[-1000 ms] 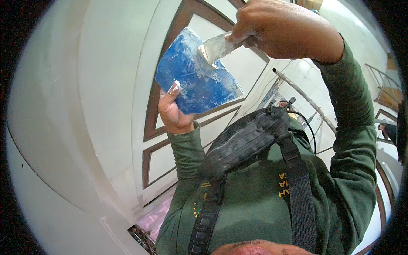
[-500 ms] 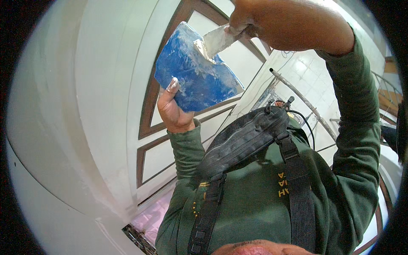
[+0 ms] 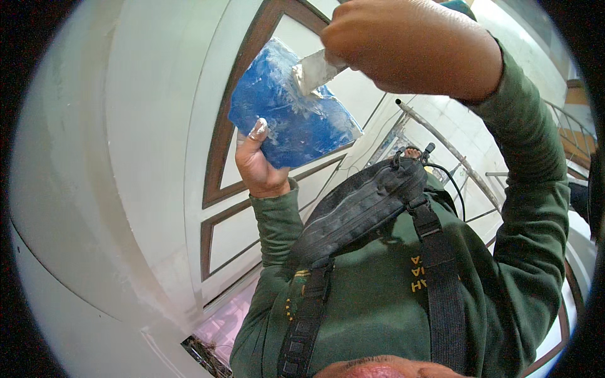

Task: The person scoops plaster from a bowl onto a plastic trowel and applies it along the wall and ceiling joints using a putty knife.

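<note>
My left hand (image 3: 258, 160) grips a flat blue board (image 3: 293, 129) by its lower left edge, thumb on top and the other fingers hidden beneath. Whitish paste is smeared over the board, and some clings to that thumb. In my right hand (image 3: 378, 44), closed round its upper end, is a putty knife (image 3: 317, 70) with a pale, paste-coated blade. The blade's end rests on the upper part of the board, against a small heap of paste (image 3: 301, 82).
A white door (image 3: 239, 183) with brown-trimmed panels stands behind the board. A pale wall (image 3: 151, 157) curves up the left side. Right of my black chest bag (image 3: 365, 208) is a metal pole (image 3: 447, 148) of what looks like scaffolding, above a tiled floor.
My right hand has moved a little left and down, turning at the wrist, and the blade now lies lower over the paste. The board has barely moved.
</note>
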A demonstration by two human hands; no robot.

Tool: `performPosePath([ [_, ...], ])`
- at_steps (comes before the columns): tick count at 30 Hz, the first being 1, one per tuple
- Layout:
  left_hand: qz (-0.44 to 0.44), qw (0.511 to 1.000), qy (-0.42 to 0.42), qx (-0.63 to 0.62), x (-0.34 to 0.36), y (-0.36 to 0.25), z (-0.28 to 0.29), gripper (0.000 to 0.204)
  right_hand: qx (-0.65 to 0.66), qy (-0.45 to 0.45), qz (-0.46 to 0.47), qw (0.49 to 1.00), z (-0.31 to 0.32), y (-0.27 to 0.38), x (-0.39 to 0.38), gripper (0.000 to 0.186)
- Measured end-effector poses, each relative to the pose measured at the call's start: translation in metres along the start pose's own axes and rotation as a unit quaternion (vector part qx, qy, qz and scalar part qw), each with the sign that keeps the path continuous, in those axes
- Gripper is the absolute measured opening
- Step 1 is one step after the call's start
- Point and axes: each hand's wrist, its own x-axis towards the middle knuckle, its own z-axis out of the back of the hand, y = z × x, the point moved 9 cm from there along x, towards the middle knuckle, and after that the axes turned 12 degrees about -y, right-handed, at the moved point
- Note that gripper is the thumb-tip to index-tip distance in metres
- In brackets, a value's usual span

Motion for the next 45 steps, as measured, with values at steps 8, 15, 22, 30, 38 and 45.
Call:
performPosePath([
  [8,-0.039,0.999,-0.003,0.025,-0.006,0.014,-0.007,0.042,-0.075,0.019,0.053,0.996,-0.013,0.017,0.008,0.010],
  [15,0.002,0.997,-0.076,0.011,-0.003,0.038,0.005,0.041,-0.112,0.135,0.041,0.984,-0.041,0.005,0.015,0.011],
  [22,-0.318,0.891,0.017,0.323,-0.011,-0.032,-0.004,0.042,-0.137,0.140,-0.032,0.980,-0.040,-0.059,0.009,0.017],
  [30,-0.293,0.892,-0.082,0.334,-0.007,-0.040,0.076,0.067,0.550,-0.255,0.043,0.795,0.006,-0.074,0.018,0.039],
  [38,-0.186,0.981,0.041,0.030,-0.009,-0.026,0.074,0.039,0.792,-0.312,0.115,0.512,0.053,-0.009,0.068,0.035],
  [45,-0.135,0.978,-0.161,0.010,-0.005,-0.023,0.088,0.044,0.876,-0.286,0.155,0.357,0.104,-0.001,0.131,0.027],
])
